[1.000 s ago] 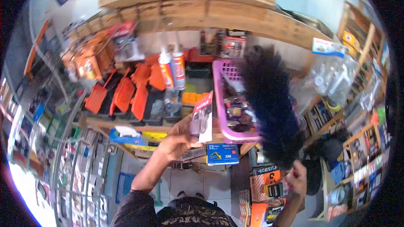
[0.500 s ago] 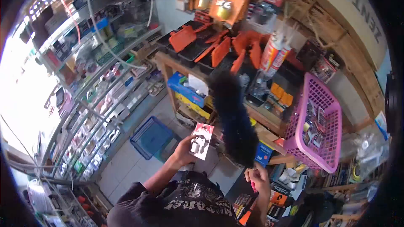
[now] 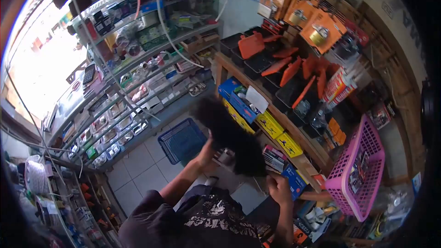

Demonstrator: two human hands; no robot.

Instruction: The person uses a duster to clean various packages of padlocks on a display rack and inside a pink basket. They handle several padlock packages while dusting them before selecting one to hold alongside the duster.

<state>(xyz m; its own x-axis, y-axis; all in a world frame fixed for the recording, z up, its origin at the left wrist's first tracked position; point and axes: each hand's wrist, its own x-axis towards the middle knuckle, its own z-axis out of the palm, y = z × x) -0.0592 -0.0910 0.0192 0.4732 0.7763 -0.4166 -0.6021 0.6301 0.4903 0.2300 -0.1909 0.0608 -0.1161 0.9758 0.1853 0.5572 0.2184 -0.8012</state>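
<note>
A fluffy black duster (image 3: 232,140) slants across the middle of the view, its head over the carded pack with a red top that I hold. My right hand (image 3: 279,189) is closed around the duster's handle end, beside a blue box (image 3: 294,180). On the other side my left hand (image 3: 206,155) grips the carded pack, which the duster's fibres now mostly hide. Below both hands is my dark printed shirt (image 3: 216,213).
A pink basket (image 3: 337,197) with packs stands on the right. Black trays with orange scoops (image 3: 290,71) line the wooden bench, near hanging padlocks (image 3: 318,36). Yellow boxes (image 3: 271,125) sit underneath. A blue crate (image 3: 177,156) is on the tiled floor; glass shelving (image 3: 133,82) runs along the left.
The duster has swung left and now covers the carded pack, which showed plainly before. My view has turned, so the bench appears farther right.
</note>
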